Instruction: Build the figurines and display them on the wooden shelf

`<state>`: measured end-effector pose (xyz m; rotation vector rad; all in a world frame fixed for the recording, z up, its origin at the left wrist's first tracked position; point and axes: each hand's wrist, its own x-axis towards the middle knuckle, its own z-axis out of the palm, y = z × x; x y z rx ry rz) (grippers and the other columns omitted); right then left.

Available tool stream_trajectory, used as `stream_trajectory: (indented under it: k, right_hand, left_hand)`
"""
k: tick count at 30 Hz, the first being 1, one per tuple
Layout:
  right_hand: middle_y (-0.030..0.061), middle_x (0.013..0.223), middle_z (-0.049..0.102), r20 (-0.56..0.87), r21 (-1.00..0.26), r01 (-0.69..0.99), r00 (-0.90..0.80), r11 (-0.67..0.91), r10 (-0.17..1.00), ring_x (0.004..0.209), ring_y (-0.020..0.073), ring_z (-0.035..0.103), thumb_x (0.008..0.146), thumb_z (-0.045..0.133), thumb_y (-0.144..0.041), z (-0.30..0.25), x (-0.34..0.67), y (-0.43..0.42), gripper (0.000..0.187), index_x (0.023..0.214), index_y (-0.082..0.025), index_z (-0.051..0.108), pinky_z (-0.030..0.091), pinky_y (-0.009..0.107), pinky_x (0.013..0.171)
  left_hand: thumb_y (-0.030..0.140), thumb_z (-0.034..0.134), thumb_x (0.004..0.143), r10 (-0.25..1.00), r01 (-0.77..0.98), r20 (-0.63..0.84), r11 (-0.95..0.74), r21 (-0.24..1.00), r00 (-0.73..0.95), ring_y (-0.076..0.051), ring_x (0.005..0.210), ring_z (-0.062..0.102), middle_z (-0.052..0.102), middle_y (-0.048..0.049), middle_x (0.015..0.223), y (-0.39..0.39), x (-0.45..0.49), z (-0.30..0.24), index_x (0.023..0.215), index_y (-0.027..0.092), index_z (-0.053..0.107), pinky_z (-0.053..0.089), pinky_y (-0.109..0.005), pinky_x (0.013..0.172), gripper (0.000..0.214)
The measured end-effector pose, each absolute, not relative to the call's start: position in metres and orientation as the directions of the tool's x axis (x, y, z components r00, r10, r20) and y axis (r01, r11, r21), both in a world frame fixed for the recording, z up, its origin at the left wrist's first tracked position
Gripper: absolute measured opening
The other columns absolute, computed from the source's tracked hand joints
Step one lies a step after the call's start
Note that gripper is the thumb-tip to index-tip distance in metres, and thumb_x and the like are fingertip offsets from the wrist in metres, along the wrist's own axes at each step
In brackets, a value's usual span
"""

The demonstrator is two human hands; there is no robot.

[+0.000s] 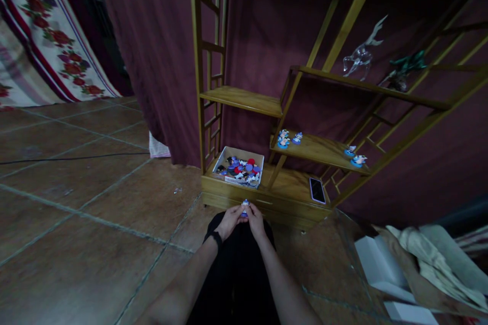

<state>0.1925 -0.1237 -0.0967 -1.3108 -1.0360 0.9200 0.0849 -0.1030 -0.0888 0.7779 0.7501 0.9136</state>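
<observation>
A small white and purple figurine (245,207) is pinched between both my hands, just in front of the wooden shelf unit. My left hand (231,219), with a dark band on its wrist, closes on it from the left. From the right, the fingers of my right hand (255,217) are closed on it too. Beyond my hands stands an open white box (260,170) filled with small purple, red, white and black pieces. Several small figurines on blue or purple bases, among them one purple-based figurine (297,137), stand on the middle shelf (320,151).
A phone (317,190) lies on the low shelf at right. Higher up are a clear glass deer (360,56) and a green ornament (404,68). Dark red curtains (160,61) hang around the unit. White boxes (381,264) and cloth lie at lower right. A black cable (76,157) crosses the tiled floor.
</observation>
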Motion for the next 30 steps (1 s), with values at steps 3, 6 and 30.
stream_trajectory:
  k: [3, 6, 30]
  right_hand:
    - [0.0026, 0.099, 0.068, 0.070, -0.997, 0.042, 0.316, 0.060, 0.946, 0.090, 0.0202, 0.061, 0.074, 0.054, -0.047, -0.097, 0.193, -0.125, 0.039, 0.102, -0.023, 0.066, 0.045, 0.032, 0.084]
    - [0.0035, 0.102, 0.068, 0.077, -0.997, 0.046, 0.300, 0.066, 0.951, 0.093, 0.0209, 0.061, 0.075, 0.053, -0.046, -0.098, 0.194, -0.125, 0.040, 0.104, -0.023, 0.065, 0.044, 0.033, 0.086]
    - [0.0036, 0.095, 0.069, 0.070, -0.998, 0.031, 0.371, 0.063, 0.926, 0.085, 0.0199, 0.061, 0.073, 0.053, -0.050, -0.086, 0.185, -0.131, 0.040, 0.095, -0.020, 0.068, 0.047, 0.029, 0.078]
  left_hand:
    - [0.039, 0.071, 0.066, 0.890, -0.388, -0.238, 0.392, 0.834, 0.388, -0.010, 0.059, 0.057, 0.064, -0.0065, 0.073, -0.104, 0.087, -0.090, 0.080, 0.009, 0.065, 0.049, -0.024, 0.060, 0.033]
    - [0.039, 0.070, 0.066, 0.895, -0.386, -0.235, 0.384, 0.839, 0.380, -0.011, 0.059, 0.058, 0.063, -0.0064, 0.071, -0.104, 0.088, -0.090, 0.079, 0.009, 0.065, 0.049, -0.024, 0.060, 0.033]
    - [0.047, 0.068, 0.065, 0.913, -0.404, -0.254, 0.374, 0.835, 0.320, -0.012, 0.062, 0.059, 0.063, -0.0062, 0.070, -0.111, 0.090, -0.082, 0.078, 0.009, 0.064, 0.050, -0.024, 0.058, 0.039]
